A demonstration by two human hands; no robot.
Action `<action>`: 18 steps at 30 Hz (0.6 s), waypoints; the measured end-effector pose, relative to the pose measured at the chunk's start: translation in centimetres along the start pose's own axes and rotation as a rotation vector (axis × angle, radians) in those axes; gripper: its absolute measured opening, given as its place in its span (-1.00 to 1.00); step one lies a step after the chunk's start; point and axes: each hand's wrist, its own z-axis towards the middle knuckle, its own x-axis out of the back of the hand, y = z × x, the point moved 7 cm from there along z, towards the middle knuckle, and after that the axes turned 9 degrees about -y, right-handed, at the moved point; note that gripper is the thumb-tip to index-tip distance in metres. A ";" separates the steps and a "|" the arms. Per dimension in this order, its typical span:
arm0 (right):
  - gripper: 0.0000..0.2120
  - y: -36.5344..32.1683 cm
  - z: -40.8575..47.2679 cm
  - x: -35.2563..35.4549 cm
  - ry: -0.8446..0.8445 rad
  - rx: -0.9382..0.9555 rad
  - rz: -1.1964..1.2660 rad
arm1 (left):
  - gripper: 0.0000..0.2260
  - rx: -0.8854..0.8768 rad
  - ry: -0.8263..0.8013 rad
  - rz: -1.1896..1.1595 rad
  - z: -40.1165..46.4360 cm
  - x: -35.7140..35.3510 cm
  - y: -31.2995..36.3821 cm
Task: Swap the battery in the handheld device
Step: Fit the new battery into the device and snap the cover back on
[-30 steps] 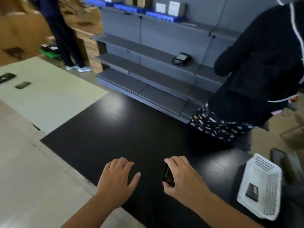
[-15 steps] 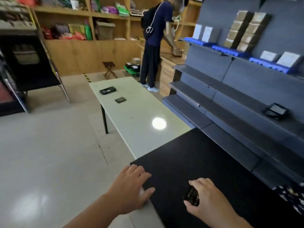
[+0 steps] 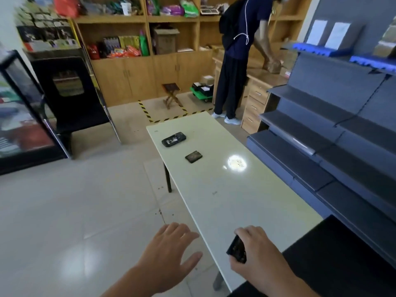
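Observation:
My right hand [image 3: 260, 257] grips a small black battery [image 3: 236, 249] above the near end of the white table [image 3: 225, 189]. My left hand [image 3: 169, 251] hovers over the floor just left of the table edge, fingers spread and holding nothing. Far along the white table lies the black handheld device [image 3: 173, 139], its back facing up. A second flat black piece [image 3: 193, 156], a battery or a cover, lies a little nearer than the device.
A black table [image 3: 334, 260] adjoins the white one at the near right. Grey tiered shelving [image 3: 321, 133] runs along the right side. A person [image 3: 237, 61] stands at a wooden counter beyond the table. A black chair [image 3: 70, 97] and a small stool [image 3: 171, 94] stand on the tiled floor.
My view has swung left from the black table toward the white table. Both hands moved left with it, the right still holding the battery, and the device came closer.

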 end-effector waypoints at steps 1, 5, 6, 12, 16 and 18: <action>-0.50 -0.7 2.1 0.4 -0.016 0.003 0.004 | -0.63 0.012 0.004 -0.001 1.0 0.5 -2.0; -0.51 -3.5 9.8 1.6 -0.050 -0.009 -0.016 | -0.62 0.031 0.046 0.005 4.7 2.1 -10.1; -0.50 -4.2 11.7 2.0 -0.057 -0.015 -0.020 | -0.62 0.030 0.061 -0.002 5.7 2.3 -12.3; -0.48 -7.9 22.7 4.4 -0.027 -0.075 -0.027 | -0.65 -0.011 0.094 -0.011 11.9 2.6 -24.7; -0.49 -10.8 30.0 5.8 -0.001 -0.140 -0.028 | -0.67 -0.050 0.093 -0.010 17.1 4.2 -32.7; -0.48 -12.0 33.1 6.3 0.014 -0.171 -0.018 | -0.67 -0.086 0.074 -0.005 19.8 5.3 -35.5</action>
